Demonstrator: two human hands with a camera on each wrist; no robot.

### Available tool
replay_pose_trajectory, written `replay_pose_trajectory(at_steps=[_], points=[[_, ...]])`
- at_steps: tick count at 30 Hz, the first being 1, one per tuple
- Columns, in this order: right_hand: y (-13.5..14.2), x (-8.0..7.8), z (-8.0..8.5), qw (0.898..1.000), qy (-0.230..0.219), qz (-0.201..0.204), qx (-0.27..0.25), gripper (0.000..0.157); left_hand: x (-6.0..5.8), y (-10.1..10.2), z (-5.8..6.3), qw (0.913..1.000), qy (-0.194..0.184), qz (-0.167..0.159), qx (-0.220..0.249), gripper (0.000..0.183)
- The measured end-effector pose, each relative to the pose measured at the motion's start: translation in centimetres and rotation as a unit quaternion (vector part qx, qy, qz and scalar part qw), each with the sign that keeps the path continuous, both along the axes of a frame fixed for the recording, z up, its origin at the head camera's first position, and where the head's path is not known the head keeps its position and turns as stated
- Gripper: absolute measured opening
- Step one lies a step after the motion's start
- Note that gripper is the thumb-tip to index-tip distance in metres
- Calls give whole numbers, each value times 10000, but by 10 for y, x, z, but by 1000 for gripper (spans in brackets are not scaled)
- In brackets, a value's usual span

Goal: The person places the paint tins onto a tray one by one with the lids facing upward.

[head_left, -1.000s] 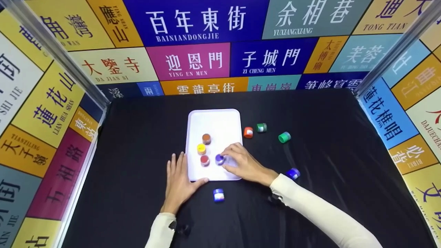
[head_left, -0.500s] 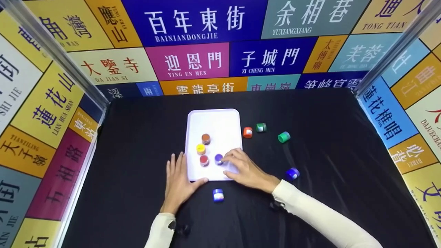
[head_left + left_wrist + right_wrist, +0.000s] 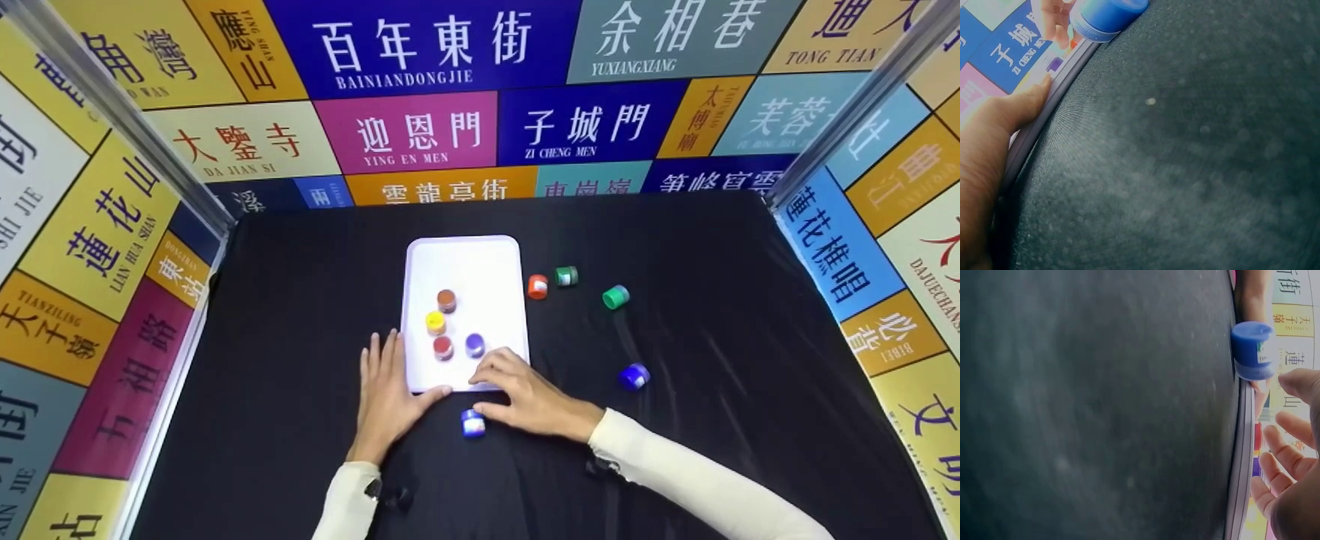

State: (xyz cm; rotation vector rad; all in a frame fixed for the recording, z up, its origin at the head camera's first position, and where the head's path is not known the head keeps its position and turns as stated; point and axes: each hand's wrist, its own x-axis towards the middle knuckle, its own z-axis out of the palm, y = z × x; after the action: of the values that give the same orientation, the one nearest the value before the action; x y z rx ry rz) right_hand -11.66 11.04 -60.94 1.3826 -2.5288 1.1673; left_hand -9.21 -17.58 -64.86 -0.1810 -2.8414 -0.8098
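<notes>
A white tray [image 3: 465, 262] carries a brown paint jar [image 3: 446, 301], a yellow paint jar [image 3: 435, 323], a red paint jar [image 3: 443, 348] and a purple paint jar [image 3: 475, 345], all upright. My left hand [image 3: 388, 401] lies at the tray's near left corner, fingers straight along its side and thumb at the front edge. Over the tray's near right corner is my right hand [image 3: 529, 396], fingers spread and holding nothing. Its thumb is close beside a blue paint jar [image 3: 472, 423] lying in front of the tray; in the right wrist view a small gap separates thumb and blue jar [image 3: 1253, 351].
Right of the tray, on the black cloth [image 3: 300, 300], lie an orange-red jar [image 3: 538, 286], a dark green jar [image 3: 567, 276], a lighter green jar [image 3: 616, 297] and a dark blue jar [image 3: 634, 376]. Printed panels [image 3: 420, 45] wall the back and sides.
My right hand has let go of the purple jar, which stays on the tray, and has moved toward me to the blue jar in front. The left hand has kept its place.
</notes>
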Motion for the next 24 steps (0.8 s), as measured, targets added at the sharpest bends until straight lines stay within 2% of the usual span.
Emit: replay_pose_trajectory(at_steps=[9, 16, 24], points=[[-1, 4, -1, 9995, 128, 267, 70, 31, 1, 0, 1, 10000, 28, -25, 6, 130], [-1, 6, 0, 9987, 53, 406, 291, 36, 0, 0, 1, 10000, 56, -34, 22, 130], [-1, 11, 3, 9979, 199, 549, 276, 32, 1, 0, 0, 9999, 124, -22, 20, 129]])
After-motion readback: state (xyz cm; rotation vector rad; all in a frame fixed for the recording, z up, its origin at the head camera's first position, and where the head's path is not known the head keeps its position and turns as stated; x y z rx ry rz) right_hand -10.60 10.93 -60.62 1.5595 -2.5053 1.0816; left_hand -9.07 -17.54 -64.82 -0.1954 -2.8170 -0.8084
